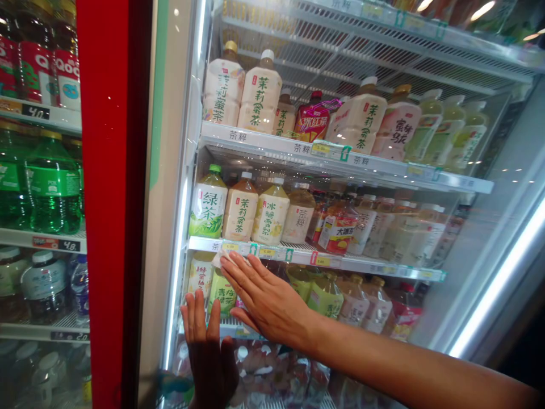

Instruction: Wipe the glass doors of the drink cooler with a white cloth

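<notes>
My right hand [266, 301] lies flat on the glass door [430, 238] of a drinks cooler, fingers stretched out to the upper left. A small white cloth [225, 257] is pressed under its fingertips, level with the middle shelf's price strip. My left hand [209, 352] is lower down, also flat on the glass, fingers pointing up and holding nothing. Behind the glass stand rows of tea bottles, among them a green-tea bottle [208, 205] just above the cloth.
The cooler's white wire shelves [340, 159] carry price tags along their fronts. A red door frame [104, 204] separates it from a second cooler on the left holding green soda bottles [51, 182]. A lit strip [498, 284] runs down the right edge.
</notes>
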The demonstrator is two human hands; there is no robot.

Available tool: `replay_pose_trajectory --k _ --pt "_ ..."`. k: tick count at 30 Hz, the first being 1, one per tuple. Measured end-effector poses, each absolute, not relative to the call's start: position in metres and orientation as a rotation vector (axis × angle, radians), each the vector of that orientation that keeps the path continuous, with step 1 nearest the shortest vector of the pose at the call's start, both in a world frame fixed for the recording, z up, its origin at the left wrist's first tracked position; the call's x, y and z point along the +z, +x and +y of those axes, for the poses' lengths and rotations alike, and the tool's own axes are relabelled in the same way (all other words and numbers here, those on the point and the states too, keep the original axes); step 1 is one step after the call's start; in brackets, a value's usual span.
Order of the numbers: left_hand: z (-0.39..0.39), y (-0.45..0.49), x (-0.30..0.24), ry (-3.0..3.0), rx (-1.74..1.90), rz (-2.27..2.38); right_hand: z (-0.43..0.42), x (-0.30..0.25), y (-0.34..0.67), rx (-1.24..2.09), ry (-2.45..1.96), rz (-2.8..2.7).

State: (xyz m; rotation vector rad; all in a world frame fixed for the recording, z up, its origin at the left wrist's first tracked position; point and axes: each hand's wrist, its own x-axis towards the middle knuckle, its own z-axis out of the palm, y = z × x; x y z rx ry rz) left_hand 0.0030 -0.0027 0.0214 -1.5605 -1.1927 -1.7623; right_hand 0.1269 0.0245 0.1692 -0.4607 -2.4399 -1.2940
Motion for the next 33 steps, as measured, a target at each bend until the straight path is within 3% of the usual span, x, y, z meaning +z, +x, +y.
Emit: replay_pose_trajectory --k 5,12,18,20,27,33 --pt "-0.001 0.005 0.025 -1.569 -1.762 -1.163 0.039 0.169 0.122 -1.31 -0.469 -2.371" --pt "0.007 0.012 0.016 -1.582 -1.679 -1.23 0.046 0.106 0.15 -1.439 -0.449 -2.33" --pt "0.007 0.024 0.021 -1.603 -1.707 -1.218 0.052 0.19 0.179 -1.365 -0.725 -2.11" --pt "0.008 0.033 0.024 -1.617 -1.722 -1.204 0.052 0.195 0.188 -1.31 -0.832 -2.0" --pt "0.014 0.063 0.024 -1.67 -1.578 -1.186 0.034 0.065 0.227 -1.314 -0.749 -2.162" --pt "0.009 0.072 0.021 -1.808 -1.484 -1.175 0.051 0.135 0.282 -1.197 -1.011 -1.865"
